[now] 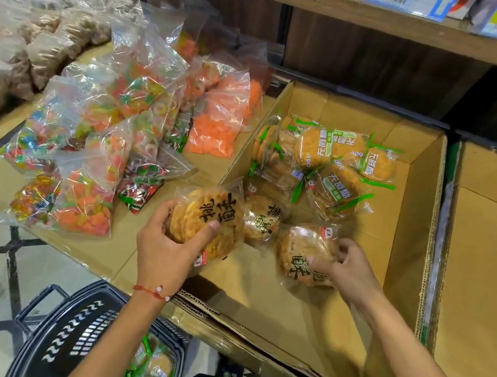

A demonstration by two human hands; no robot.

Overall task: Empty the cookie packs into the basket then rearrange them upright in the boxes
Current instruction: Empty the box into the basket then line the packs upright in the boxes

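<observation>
- Gripping one cookie pack over the box's near-left corner, your left hand curls round its rim. Your right hand pinches a second pack on the box floor.
- Expect them light, brittle, and slippery in the clear wrap, so hold the rims and never squeeze the faces.
- The cardboard box also holds a third pack between yours, with green-labelled packs heaped behind.
- The basket below holds more green-labelled ones.

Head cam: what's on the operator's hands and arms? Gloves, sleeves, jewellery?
No gloves, no sleeves in view on either forearm. The left hand has a thin red string bracelet with pale beads at the wrist. The right hand wears nothing visible.
</observation>
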